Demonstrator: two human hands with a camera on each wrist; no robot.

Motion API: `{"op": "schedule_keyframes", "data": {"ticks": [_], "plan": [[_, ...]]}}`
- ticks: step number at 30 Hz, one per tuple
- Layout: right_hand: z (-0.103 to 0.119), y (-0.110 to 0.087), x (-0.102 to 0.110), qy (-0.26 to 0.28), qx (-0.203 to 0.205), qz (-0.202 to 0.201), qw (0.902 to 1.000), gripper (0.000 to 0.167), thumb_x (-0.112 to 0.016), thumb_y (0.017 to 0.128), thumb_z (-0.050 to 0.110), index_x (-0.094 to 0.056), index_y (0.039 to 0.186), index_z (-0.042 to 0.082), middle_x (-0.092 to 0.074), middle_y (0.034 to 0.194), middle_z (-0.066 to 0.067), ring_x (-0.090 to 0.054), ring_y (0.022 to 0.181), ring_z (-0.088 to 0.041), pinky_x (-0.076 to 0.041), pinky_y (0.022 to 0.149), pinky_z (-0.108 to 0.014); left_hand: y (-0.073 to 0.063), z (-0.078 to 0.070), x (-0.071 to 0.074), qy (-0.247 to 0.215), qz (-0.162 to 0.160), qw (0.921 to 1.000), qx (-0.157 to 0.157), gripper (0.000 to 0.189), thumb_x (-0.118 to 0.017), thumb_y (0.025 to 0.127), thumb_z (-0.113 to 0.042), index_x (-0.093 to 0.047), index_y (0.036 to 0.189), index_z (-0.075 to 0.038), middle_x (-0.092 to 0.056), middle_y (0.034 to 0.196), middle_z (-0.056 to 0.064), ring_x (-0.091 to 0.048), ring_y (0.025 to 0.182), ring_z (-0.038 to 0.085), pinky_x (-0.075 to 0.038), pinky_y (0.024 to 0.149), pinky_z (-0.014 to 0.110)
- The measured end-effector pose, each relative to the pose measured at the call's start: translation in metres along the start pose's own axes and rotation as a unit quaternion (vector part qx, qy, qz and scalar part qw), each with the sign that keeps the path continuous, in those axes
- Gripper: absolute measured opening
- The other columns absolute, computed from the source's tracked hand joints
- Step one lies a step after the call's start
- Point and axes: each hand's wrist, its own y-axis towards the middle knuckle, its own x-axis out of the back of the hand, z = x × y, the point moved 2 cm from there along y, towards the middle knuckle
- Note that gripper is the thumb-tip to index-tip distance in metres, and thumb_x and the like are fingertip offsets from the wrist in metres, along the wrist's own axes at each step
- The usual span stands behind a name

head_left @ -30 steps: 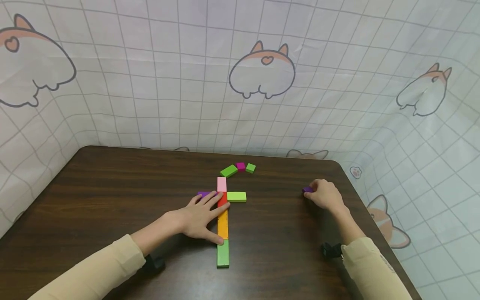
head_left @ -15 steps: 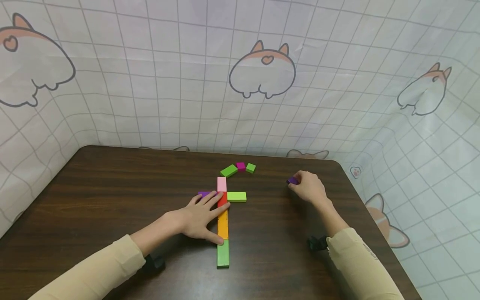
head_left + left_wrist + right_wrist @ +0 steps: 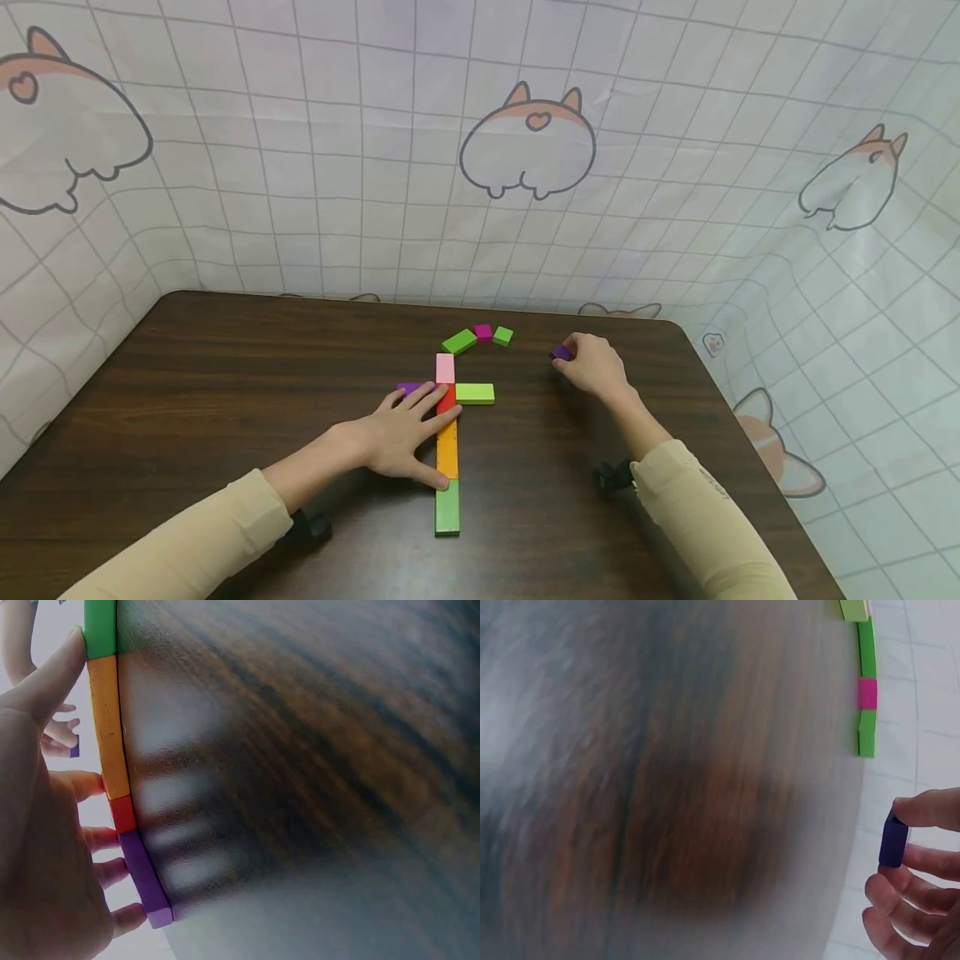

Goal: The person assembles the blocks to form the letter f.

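Note:
My left hand (image 3: 397, 437) lies spread over a column of flat blocks, its fingers straight. Under it run a red block (image 3: 123, 814), an orange block (image 3: 447, 450) and a green block (image 3: 447, 508). Fingertips also reach a purple block (image 3: 146, 877) that sticks out to the left. A pink block (image 3: 446, 368) tops the column, and a lime block (image 3: 476, 394) juts right from the red one. To the right, my right hand (image 3: 595, 364) pinches a small dark purple block (image 3: 894, 840) between thumb and fingers.
Beyond the pink block, a dark green block (image 3: 459, 342), a magenta block (image 3: 483, 333) and a small green block (image 3: 503, 336) form a curved row. The dark wooden table (image 3: 225, 358) meets a patterned white wall sheet (image 3: 337, 167) at the back and right.
My right hand has moved left and slightly away from me with the small purple block, closer to the curved row. The left hand has stayed in place.

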Motion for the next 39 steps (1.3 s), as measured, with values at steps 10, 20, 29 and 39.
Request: {"op": "schedule_keyframes", "data": {"ticks": [10,20,29,39], "plan": [[0.017,0.007,-0.007,-0.004,0.017,0.0,0.9999,0.034,-0.075,0.093,0.026,-0.069,0.113,-0.001,-0.071,0.098,-0.011,-0.066,0.084,-0.027,-0.054,0.073,-0.046,-0.001,-0.002,0.003,-0.002,-0.003,1.0,0.001,0.106,-0.06,0.084,-0.079,-0.023,0.165,-0.022,-0.01,0.171,0.011,-0.004,0.156,0.035,-0.008,0.118,0.066],[0.029,0.013,-0.018,-0.011,0.025,-0.007,0.9996,0.033,-0.074,0.092,0.026,-0.07,0.112,0.001,-0.071,0.096,-0.01,-0.067,0.081,-0.025,-0.055,0.071,-0.045,0.0,0.0,-0.001,-0.004,-0.011,0.9999,-0.003,0.106,-0.06,0.084,-0.079,-0.023,0.165,-0.022,-0.01,0.171,0.012,-0.004,0.156,0.035,-0.008,0.118,0.066],[0.038,0.02,-0.024,-0.02,0.031,-0.01,0.9993,0.031,-0.074,0.093,0.028,-0.071,0.11,0.002,-0.07,0.095,-0.009,-0.065,0.079,-0.024,-0.054,0.069,-0.044,-0.001,-0.001,-0.002,0.001,-0.008,1.0,0.001,0.106,-0.06,0.083,-0.08,-0.022,0.166,-0.024,-0.009,0.172,0.01,-0.003,0.156,0.033,-0.007,0.118,0.065],[0.04,0.033,-0.031,-0.028,0.01,-0.004,0.9995,0.032,-0.074,0.092,0.03,-0.071,0.11,0.004,-0.07,0.097,-0.009,-0.065,0.083,-0.025,-0.054,0.072,-0.045,-0.001,-0.001,-0.001,-0.002,-0.01,0.9999,-0.005,0.106,-0.06,0.084,-0.079,-0.025,0.165,-0.021,-0.011,0.171,0.012,-0.005,0.156,0.036,-0.008,0.118,0.066]]}}
